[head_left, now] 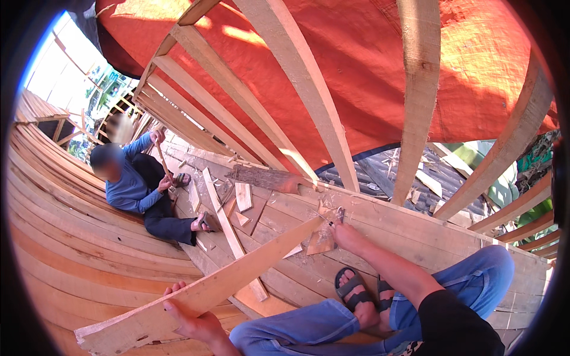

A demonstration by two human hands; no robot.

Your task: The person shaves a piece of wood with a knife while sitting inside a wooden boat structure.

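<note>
A long pale wooden plank point(231, 276) slants across my lap from the lower left to the middle. My left hand point(193, 320) grips its wide near end, fingertips over the upper edge and thumb on the face. My right hand point(346, 233) is closed at the plank's narrow far end. It seems to hold something small and thin against the tip, which I cannot make out. Beneath that tip a small flat wood offcut point(321, 242) lies on the floorboards.
At left a person in a blue shirt point(127, 178) sits holding a thin stick point(162, 157). A narrow board point(228, 225), offcuts and a bark-covered piece point(265, 178) lie on the plank floor. Curved wooden ribs point(314, 89) rise before an orange tarp point(362, 65). My sandalled feet point(359, 296) are below.
</note>
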